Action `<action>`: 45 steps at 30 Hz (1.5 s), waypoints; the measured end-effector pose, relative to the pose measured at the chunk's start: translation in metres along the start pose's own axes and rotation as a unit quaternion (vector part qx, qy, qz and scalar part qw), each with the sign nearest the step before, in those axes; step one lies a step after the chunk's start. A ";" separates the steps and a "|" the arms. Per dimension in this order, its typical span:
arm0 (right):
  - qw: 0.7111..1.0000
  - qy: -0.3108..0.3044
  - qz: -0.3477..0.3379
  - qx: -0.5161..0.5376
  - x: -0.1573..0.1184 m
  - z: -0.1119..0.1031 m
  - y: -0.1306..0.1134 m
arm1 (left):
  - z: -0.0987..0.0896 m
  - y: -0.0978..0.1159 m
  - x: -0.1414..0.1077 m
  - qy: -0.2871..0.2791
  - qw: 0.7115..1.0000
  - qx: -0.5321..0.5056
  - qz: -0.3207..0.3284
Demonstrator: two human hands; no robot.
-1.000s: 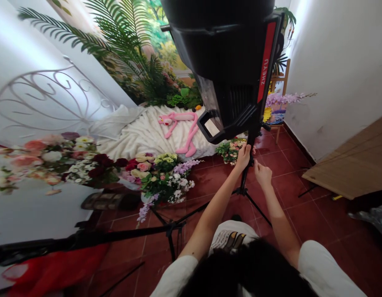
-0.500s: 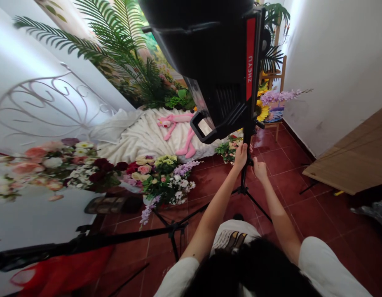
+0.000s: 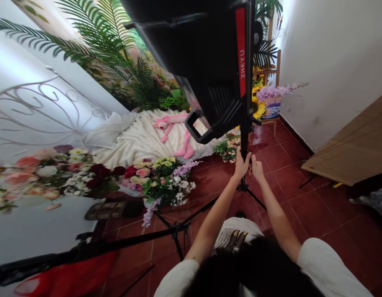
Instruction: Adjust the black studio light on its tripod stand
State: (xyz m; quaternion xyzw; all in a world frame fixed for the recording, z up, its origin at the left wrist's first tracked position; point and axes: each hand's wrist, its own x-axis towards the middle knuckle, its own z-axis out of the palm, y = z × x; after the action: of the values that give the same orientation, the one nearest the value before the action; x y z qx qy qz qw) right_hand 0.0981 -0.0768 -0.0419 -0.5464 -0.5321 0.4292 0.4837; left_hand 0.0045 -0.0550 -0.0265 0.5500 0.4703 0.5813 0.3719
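A large black studio light with a red "ZHEYU" strip hangs high in front of me on a black stand. My left hand is wrapped round the stand's pole below the light. Close beside it on the right, my right hand is closed at a small part on the pole, probably a knob, mostly hidden by the fingers. The stand's legs spread on the red tiled floor below my hands.
A second black stand lies across the lower left beside a red cloth. Flowers stand left of my arms. Behind are a white blanket with a pink plush toy, an easel and a brown board at right.
The view has shifted slightly, so the light and backdrop sit further left. My left hand is slightly lower in the picture, its thumb now more raised. Both hands remain at the pole.
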 end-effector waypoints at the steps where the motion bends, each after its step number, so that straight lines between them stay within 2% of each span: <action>1: 1.000 0.002 0.006 0.011 -0.001 0.002 0.001 | -0.001 -0.002 -0.004 -0.007 1.000 -0.005 -0.014; 5: 0.999 0.038 0.021 0.030 0.001 0.006 0.004 | -0.006 -0.002 -0.007 -0.042 0.997 -0.030 -0.066; 11: 0.994 0.072 0.038 0.078 -0.001 0.013 0.002 | -0.018 0.009 0.007 -0.119 0.974 -0.089 -0.173; 15: 0.991 0.118 0.026 0.054 0.001 0.014 -0.004 | -0.017 0.010 0.017 -0.170 0.961 -0.114 -0.184; 17: 0.990 0.121 0.027 0.065 0.007 0.011 -0.003 | -0.011 0.008 0.023 -0.179 0.960 -0.123 -0.175; 24: 0.987 0.145 0.041 0.049 0.036 -0.012 0.010 | 0.018 0.010 0.039 -0.174 0.964 -0.143 -0.143; 28: 0.986 0.160 0.042 0.020 0.042 -0.019 0.013 | 0.026 0.011 0.041 -0.169 0.967 -0.137 -0.130; 33: 0.987 0.154 0.029 -0.023 0.040 -0.020 0.013 | 0.030 0.004 0.039 -0.144 0.975 -0.104 -0.134; 39: 0.989 0.142 0.031 -0.023 0.041 -0.022 0.014 | 0.037 0.002 0.023 -0.039 0.993 -0.065 -0.091; 45: 0.990 0.133 0.038 0.015 0.040 -0.025 0.008 | 0.021 -0.001 0.003 -0.040 0.988 -0.077 -0.128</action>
State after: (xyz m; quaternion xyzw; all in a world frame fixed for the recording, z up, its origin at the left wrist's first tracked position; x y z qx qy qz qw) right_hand 0.1264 -0.0384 -0.0435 -0.6118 -0.4351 0.3785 0.5414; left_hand 0.0245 -0.0489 -0.0279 0.4772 0.4755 0.5412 0.5032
